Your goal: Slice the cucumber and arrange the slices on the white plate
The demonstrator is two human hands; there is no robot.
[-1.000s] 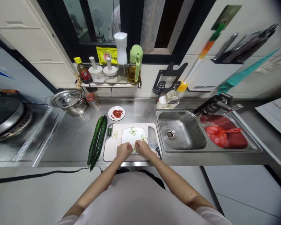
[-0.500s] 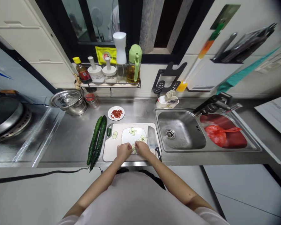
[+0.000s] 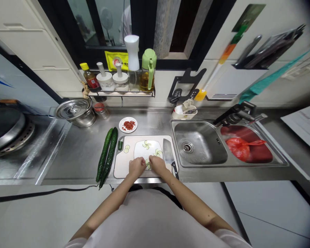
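Observation:
A white plate (image 3: 142, 151) with cucumber slices (image 3: 146, 144) rests on a pale cutting board (image 3: 121, 165). My left hand (image 3: 136, 166) and my right hand (image 3: 157, 164) sit side by side at the plate's near edge, fingers curled and pinched around cucumber slices (image 3: 147, 164) between them. What each fingertip grips is too small to see. A cleaver (image 3: 167, 153) lies on the board just right of my right hand. Two whole cucumbers (image 3: 107, 155) lie on the counter left of the board.
A small dish of red chillies (image 3: 128, 124) stands behind the board. A steel sink (image 3: 198, 146) lies to the right, with a red bag (image 3: 241, 147) in its far basin. A lidded pot (image 3: 74, 112) and a condiment shelf (image 3: 121, 91) are at the back left.

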